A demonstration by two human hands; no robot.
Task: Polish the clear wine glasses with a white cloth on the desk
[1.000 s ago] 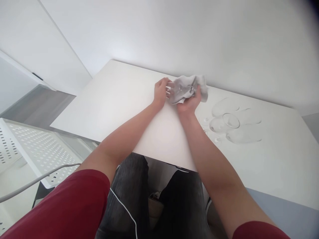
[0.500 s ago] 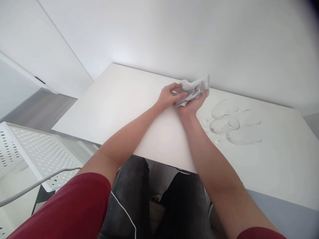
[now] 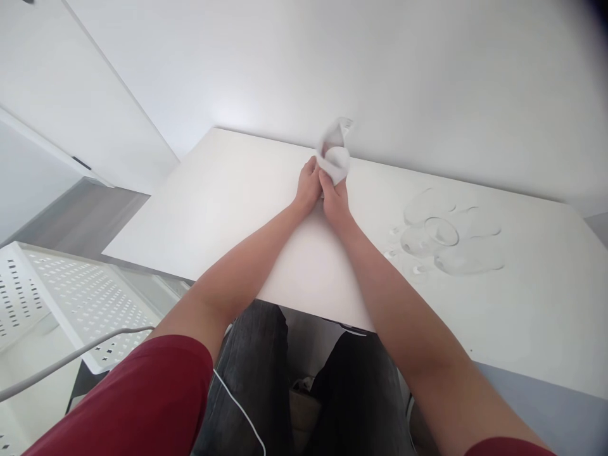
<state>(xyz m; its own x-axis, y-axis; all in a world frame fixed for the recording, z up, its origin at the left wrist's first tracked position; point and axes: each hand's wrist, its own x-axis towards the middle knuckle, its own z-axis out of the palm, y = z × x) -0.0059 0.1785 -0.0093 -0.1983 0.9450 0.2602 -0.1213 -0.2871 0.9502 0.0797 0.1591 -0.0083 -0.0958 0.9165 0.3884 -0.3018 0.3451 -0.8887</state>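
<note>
A crumpled white cloth (image 3: 334, 166) is bunched up at the far side of the table, partly blurred. My right hand (image 3: 336, 197) is closed on its lower part, thumb pointing up and away. Pressed against it on the left is my left hand (image 3: 310, 183), with fingers curled and mostly hidden behind the cloth and the right hand. What the left fingers grip cannot be made out. To the right, several clear stemmed glasses (image 3: 441, 232) lie on their sides on the white table (image 3: 228, 196), apart from both hands.
A white wall (image 3: 380, 76) rises behind the table's far edge. At the lower left stands a white perforated metal shelf (image 3: 90, 288), with a grey cable (image 3: 71, 358) crossing it. Below the near edge are legs in dark trousers (image 3: 251, 373) and a thin white cord (image 3: 237, 405).
Both hands have drawn left and closer together, and the cloth has moved left with them, now more upright. A clear, glassy shape seen in the cloth before is no longer distinguishable.
</note>
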